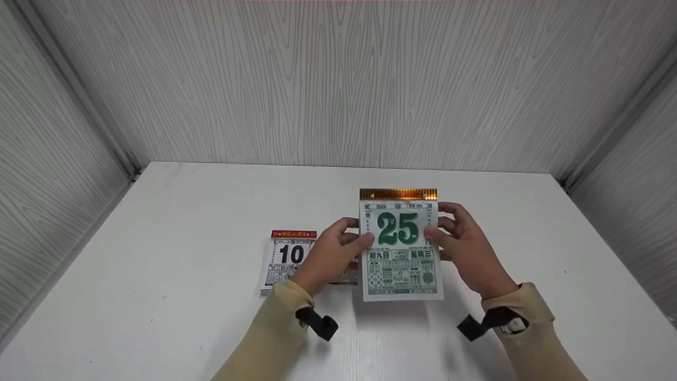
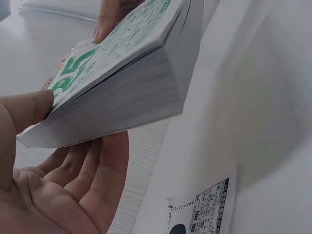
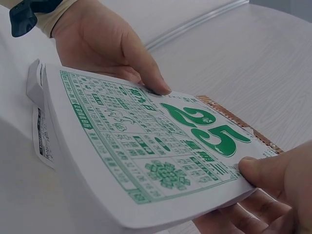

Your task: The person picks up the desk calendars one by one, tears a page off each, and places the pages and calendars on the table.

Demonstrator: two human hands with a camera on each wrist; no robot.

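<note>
Holding the green calendar [image 1: 401, 248] off the worktop [image 1: 158, 296], you have both hands on it: your left hand [image 1: 330, 259] grips its edge at 9 o'clock, thumb on the top page and fingers curled underneath, and your right hand [image 1: 468, 248] grips the edge at 3 o'clock the same way. Its top page shows a green 25, with a gold binding strip at 12 o'clock. At 9 o'clock from it, the black calendar [image 1: 288, 259] showing 10 lies flat on the worktop, partly behind your left hand.
</note>
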